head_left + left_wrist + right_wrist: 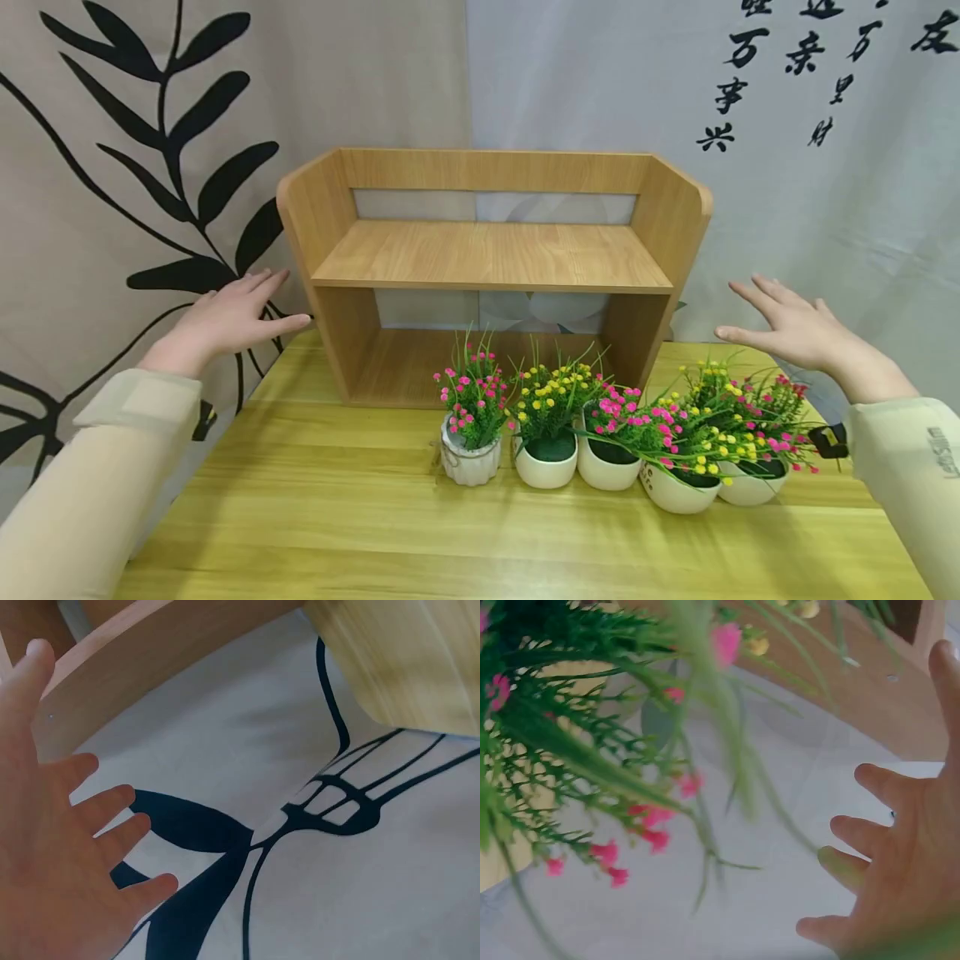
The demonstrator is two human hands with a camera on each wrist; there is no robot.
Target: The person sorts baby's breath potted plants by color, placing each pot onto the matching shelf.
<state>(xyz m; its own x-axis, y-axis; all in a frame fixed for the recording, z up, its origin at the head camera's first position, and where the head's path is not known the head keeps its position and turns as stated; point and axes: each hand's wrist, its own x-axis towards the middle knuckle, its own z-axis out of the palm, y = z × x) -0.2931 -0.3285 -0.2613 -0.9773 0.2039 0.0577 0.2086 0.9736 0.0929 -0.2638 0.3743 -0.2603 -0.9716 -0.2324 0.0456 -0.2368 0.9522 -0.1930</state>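
Note:
My left hand [228,318] hovers in the air just left of the wooden shelf [491,254], fingers spread, touching nothing. On the other side my right hand [798,329] is raised above the table's right edge, fingers extended, also holding nothing. Below and left of it stand several potted artificial flowers in a row: a pink one in a ribbed pot [471,461], a yellow one [546,467], a pink one [609,468], and mixed ones [681,490] at the right. In the right wrist view, pink flowers [656,817] and green leaves come near the right hand.
The two-tier shelf stands at the back of the wood-grain table [337,500]. Behind hangs a pale curtain [405,75] printed with black leaves and characters. The table's left edge slants down near my left sleeve [112,475].

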